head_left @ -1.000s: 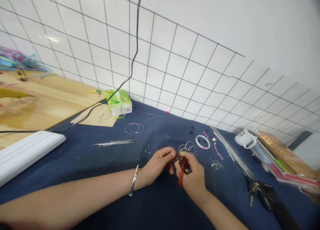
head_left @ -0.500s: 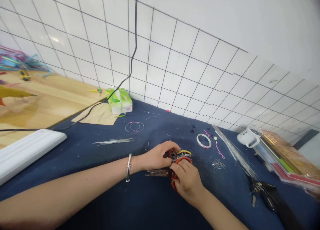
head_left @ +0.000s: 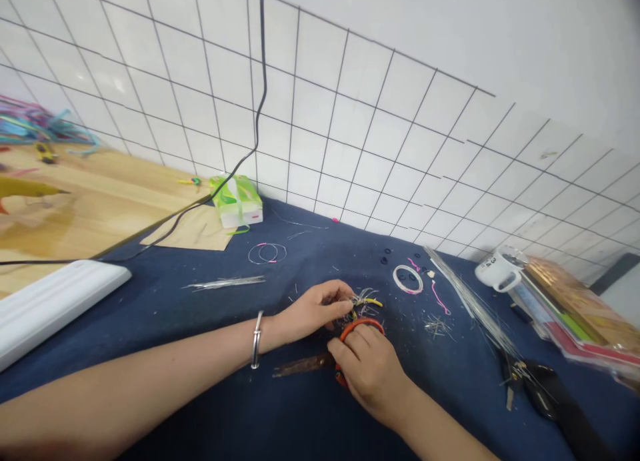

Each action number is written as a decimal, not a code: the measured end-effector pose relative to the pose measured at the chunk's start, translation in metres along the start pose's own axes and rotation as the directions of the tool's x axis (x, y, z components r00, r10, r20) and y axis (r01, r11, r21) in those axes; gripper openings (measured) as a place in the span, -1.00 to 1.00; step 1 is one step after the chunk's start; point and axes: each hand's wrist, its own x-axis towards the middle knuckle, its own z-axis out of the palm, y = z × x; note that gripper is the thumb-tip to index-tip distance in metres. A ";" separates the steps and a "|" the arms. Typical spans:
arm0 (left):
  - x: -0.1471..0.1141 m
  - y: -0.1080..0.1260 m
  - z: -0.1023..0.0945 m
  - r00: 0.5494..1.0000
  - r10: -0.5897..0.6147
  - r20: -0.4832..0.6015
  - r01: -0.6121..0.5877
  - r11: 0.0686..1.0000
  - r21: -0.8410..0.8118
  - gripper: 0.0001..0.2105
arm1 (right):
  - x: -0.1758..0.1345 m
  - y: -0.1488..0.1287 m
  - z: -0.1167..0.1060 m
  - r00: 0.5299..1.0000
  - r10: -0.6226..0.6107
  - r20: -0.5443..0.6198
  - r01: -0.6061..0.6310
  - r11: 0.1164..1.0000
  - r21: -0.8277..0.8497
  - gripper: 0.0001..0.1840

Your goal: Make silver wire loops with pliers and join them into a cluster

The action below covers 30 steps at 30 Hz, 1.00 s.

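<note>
My right hand is wrapped round the orange handles of a pair of scissors, whose dark, worn blades point left over the blue cloth. The blades look closed, lying below my left hand. That hand, with a silver bangle at the wrist, pinches a small tangle of thin wire with a yellow strip in it. Part of the tangle is hidden by my left fingers and the scissor handle. To its right lies a little pile of short wire bits.
A blue cloth covers the table. Around lie wire loops, a straight wire bundle, a white ring and long wires. At right are a white mug, books and black-handled pliers; at left, a white power strip.
The scissors have moved left and slightly down, away from the wire tangle, so more blade shows. My left fingers have shifted and more of the tangle and yellow strip is visible.
</note>
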 end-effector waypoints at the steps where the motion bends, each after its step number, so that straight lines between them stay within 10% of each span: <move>1: 0.001 -0.002 0.000 0.999 -0.014 -0.036 0.014 1.000 0.017 -0.78 | 0.001 -0.003 -0.002 1.000 -0.019 -0.007 0.018 1.000 -0.025 -0.74; 9: 0.008 -0.005 -0.015 0.995 0.084 -0.046 -0.060 0.921 0.385 -0.84 | 0.001 -0.016 -0.007 0.978 -0.205 -0.036 0.205 0.979 -0.003 -0.77; 14: 0.004 0.003 -0.017 0.982 -0.106 0.157 0.084 0.987 0.139 -0.78 | -0.005 0.004 0.004 0.956 0.275 -0.104 -0.226 0.913 0.339 -0.70; 18: 0.001 0.007 -0.012 0.956 -0.199 0.216 0.208 0.978 -0.019 -0.73 | -0.003 0.018 0.002 0.692 0.719 -0.065 -0.559 0.591 0.582 -0.77; 21: -0.003 0.007 -0.004 0.938 -0.262 0.225 0.290 0.952 -0.098 -0.74 | -0.001 0.021 -0.002 0.624 0.778 -0.074 -0.590 0.531 0.608 -0.82; 30: -0.008 -0.003 0.013 0.948 -0.284 0.140 0.301 0.946 -0.123 -0.86 | 0.003 0.010 0.001 0.638 0.769 0.041 -0.501 0.374 0.780 -0.81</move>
